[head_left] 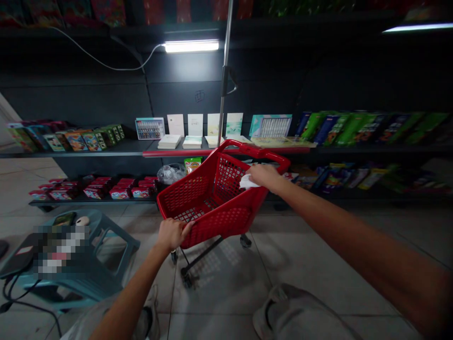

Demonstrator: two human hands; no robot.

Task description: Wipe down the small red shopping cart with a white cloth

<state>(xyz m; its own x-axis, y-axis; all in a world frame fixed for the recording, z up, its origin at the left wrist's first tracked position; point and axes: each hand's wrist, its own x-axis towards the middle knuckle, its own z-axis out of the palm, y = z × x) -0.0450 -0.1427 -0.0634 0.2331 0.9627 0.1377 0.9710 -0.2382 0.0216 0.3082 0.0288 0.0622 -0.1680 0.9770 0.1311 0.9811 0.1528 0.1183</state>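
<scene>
Tiled floor [311, 264] under red cart [215, 198] and teal stool [102, 218] (phone [63, 218] on its seat)

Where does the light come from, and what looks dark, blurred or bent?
Head view: a tube lamp lights the shelf middle and cart; shelf ends are dark; the right forearm is stretched and soft near the corner; the stool top is pixelated.
</scene>
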